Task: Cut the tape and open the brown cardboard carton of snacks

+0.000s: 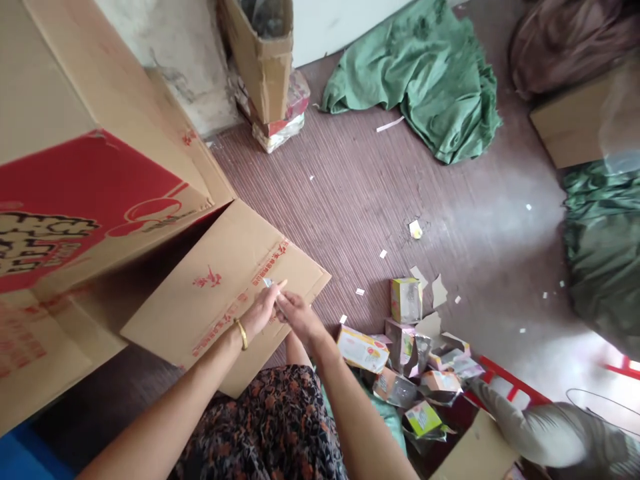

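The left hand [260, 312], a gold bangle [242, 333] on its wrist, and the right hand [299, 315] meet fingertip to fingertip just above the near flap [220, 280] of a big red-printed carton [75, 200]. The left hand's thumb and forefinger are pinched shut on a small pale piece [271, 284], perhaps a scrap of film or card; it is too small to name. The right hand is curled and nearly closed, pressed against the left, but I cannot tell whether it also grips that piece. The carton lies on its side at the left with its mouth turned toward the person, so the flap spreads flat like a shelf under the hands, over the patterned lap [270, 427]. To the near right, a heap of small printed packets [415, 367] sits within arm's reach on the floor [450, 220]. A green cloth [430, 80] lies bunched at the far right, well apart.
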A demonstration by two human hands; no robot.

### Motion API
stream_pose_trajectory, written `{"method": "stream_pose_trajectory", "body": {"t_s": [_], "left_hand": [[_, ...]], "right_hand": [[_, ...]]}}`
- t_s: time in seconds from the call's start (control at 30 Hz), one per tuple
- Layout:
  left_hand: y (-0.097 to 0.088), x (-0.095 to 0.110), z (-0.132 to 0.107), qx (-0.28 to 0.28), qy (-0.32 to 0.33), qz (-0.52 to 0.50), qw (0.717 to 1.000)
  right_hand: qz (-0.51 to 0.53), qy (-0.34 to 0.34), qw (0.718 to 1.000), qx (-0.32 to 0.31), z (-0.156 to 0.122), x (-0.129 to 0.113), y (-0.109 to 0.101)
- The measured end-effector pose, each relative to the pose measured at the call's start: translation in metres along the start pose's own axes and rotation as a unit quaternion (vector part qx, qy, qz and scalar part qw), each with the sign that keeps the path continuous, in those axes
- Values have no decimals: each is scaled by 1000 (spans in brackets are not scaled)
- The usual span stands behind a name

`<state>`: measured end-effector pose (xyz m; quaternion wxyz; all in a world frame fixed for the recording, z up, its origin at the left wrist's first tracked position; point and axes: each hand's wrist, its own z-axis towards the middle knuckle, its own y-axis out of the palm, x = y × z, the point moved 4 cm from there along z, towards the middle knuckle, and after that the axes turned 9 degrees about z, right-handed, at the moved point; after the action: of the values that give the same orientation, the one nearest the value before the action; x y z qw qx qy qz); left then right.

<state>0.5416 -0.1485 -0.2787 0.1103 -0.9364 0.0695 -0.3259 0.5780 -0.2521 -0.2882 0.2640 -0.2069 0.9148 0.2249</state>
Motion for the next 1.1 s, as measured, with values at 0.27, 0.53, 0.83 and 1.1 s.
{"method": "stream_pose_trajectory", "body": {"t_s": [0.27,0.53,0.83,1.1], "left_hand": [[-66,41,119,142,100,491,854],[-79,18,145,31,142,605,783],[-81,51,133,39,156,659,735],[-87,66,148,37,151,624,766]], "right_hand": [[-331,-24,926,181,42,-70,-93],[-501,-13,856,122,72,-73,-88],[-616,-19,782,94,107,-105,-61],[-661,-56,748,35,135,-111,-48]]}}
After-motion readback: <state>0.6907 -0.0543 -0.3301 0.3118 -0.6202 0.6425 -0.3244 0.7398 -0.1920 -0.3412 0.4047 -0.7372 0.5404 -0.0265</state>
